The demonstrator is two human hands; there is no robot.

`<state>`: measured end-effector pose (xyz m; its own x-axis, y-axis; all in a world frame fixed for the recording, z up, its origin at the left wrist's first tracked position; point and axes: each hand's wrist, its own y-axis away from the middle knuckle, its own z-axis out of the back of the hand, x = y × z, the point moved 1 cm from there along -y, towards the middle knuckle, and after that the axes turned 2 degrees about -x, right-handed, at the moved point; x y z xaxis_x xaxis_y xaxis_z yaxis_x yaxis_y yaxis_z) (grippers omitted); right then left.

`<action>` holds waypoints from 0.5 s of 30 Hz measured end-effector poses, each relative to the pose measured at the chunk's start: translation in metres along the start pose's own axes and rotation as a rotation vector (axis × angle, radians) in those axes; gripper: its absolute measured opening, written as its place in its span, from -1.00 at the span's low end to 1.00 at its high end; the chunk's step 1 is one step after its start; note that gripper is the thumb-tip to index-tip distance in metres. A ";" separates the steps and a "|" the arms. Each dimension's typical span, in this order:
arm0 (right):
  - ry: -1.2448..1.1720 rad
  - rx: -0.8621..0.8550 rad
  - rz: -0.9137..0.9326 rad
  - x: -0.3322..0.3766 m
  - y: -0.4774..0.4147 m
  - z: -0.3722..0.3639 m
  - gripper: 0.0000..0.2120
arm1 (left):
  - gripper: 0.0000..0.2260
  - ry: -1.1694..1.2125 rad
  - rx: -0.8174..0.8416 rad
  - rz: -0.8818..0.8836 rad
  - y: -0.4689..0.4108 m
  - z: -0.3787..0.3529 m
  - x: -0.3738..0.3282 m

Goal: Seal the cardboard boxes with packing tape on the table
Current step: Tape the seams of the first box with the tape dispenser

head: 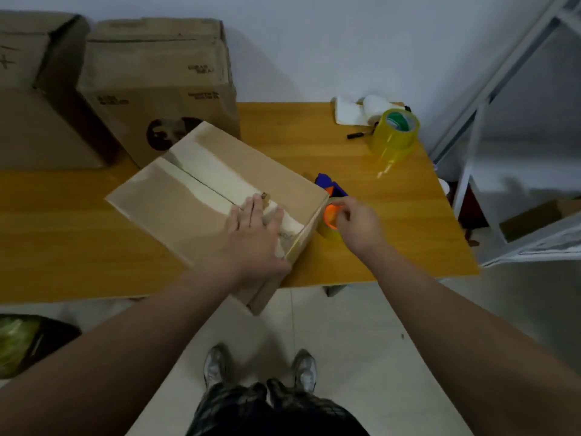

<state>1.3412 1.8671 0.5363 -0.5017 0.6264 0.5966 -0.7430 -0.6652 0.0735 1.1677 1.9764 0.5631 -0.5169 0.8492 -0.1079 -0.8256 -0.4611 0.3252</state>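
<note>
Altogether three cardboard boxes (217, 196) on table (361, 152)

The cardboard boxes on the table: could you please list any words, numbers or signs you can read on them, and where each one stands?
Big box, front and top: several dark printed lines, too blurred to read.
Big box, lower front: round black logo, no legible text.
Left box: a hand-drawn mark like "+", otherwise unreadable.
Front box, near corner: faint print, too blurred to read.
</note>
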 end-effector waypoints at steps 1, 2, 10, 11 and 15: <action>0.041 0.014 -0.002 -0.007 -0.010 -0.001 -0.68 | -0.07 0.017 -0.012 -0.027 0.003 -0.002 -0.001; 0.081 0.023 -0.005 -0.013 -0.019 -0.003 -0.66 | -0.08 0.022 -0.019 -0.062 0.008 -0.002 0.000; 0.353 0.325 -0.145 -0.051 -0.060 -0.041 -0.23 | -0.21 0.039 -0.154 -0.029 0.012 -0.018 -0.017; 0.380 0.258 -0.152 -0.053 -0.057 -0.042 -0.29 | -0.23 0.036 -0.177 -0.028 0.011 -0.020 -0.019; 0.231 0.072 -0.262 -0.060 -0.049 -0.033 -0.58 | -0.24 0.028 -0.194 -0.075 0.009 -0.021 -0.021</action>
<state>1.3932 1.8751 0.4705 -0.3910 0.8494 0.3544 -0.8306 -0.4916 0.2617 1.1664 1.9495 0.5490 -0.4559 0.8770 -0.1518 -0.8889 -0.4398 0.1283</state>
